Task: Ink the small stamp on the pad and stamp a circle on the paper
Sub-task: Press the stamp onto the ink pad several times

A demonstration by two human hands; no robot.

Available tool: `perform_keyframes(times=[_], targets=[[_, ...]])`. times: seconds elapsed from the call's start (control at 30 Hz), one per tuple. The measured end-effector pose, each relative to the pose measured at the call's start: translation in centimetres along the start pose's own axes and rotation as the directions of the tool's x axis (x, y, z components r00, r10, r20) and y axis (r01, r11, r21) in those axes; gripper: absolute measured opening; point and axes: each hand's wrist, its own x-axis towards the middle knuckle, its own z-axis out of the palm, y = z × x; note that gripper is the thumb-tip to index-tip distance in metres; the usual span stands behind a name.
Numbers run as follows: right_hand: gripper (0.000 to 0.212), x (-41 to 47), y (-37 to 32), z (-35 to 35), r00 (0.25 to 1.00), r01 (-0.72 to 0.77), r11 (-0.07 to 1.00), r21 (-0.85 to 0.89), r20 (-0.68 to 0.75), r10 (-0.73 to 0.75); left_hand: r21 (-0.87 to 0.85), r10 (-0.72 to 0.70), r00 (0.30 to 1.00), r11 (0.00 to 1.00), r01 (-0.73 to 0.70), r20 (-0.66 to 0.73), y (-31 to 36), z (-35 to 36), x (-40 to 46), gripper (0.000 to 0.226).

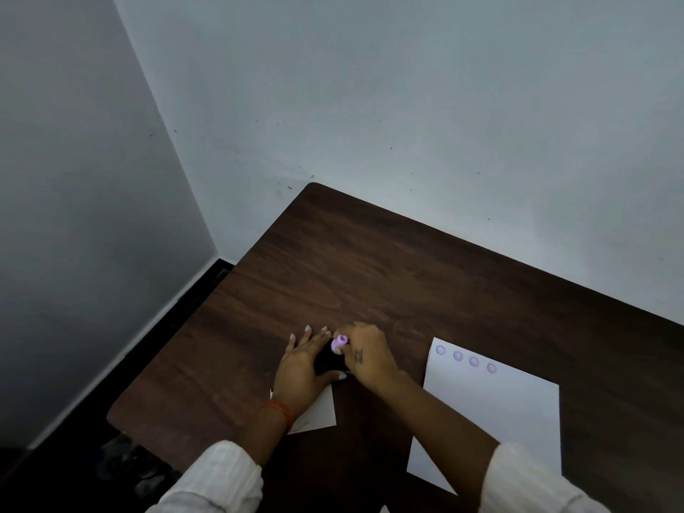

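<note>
Head view
Table: a dark wood-grain table (370, 261) is seen from above, pushed against a pale wall (407, 87) at its far edge.
Left hand: the left hand (301, 362) is laid flat on the table, palm down, its fingers (309, 333) spread and pointing to the far side; the thumb is stretched to the right along the near edge of a dark object.
Ink pad: a small black ink pad (327, 359) is seen between the two hands, partly covered by the left hand; contact with the thumb and forefinger is apparent.
Right hand: the right hand (364, 355) is curled, its fingers pressed together in a pinch on the small stamp.
Small stamp: the lilac small stamp (339, 343) is held at the far right corner of the ink pad; whether its face is touching the pad cannot be told.
Paper: a white paper (492, 412) is laid on the table to the right of the hands, well apart from the stamp.
Stamped circles: four purple circles (465, 359) are printed in a row along the far edge of the paper.
Second sheet: a smaller white sheet (320, 411) is seen under the left wrist, near the ink pad.
Sleeves: white sleeves (218, 475) are worn on both forearms; an orange band (279, 411) is worn on the left wrist.
</note>
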Motion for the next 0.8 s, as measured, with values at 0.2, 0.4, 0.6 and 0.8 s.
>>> perform_keyframes(times=[0.2, 0.4, 0.6, 0.8], targets=[[0.029, -1.8, 0.4, 1.3, 0.985, 0.174, 0.980, -0.092, 0.035, -0.171, 0.000, 0.003, 1.000, 1.000, -0.003, -0.009, 0.1, 0.0, -0.1, 0.073], [0.026, -1.4, -0.4, 1.7, 0.997, 0.080, 0.992, -0.098, 0.008, -0.080, 0.010, -0.003, 1.000, 1.000, 0.003, 0.006, -0.1, 0.1, 0.0, 0.071], [0.028, -1.1, 1.0, 0.6, 0.961, 0.275, 0.952, -0.137, 0.075, -0.267, 0.004, -0.003, 1.000, 1.000, 0.003, 0.001, -0.1, 0.2, 0.2, 0.074], [0.022, -0.9, 0.4, 0.1, 0.996, 0.083, 0.990, 0.114, -0.033, -0.080, 0.002, -0.008, 1.000, 1.000, 0.008, 0.010, -0.1, 0.0, 0.1, 0.075]])
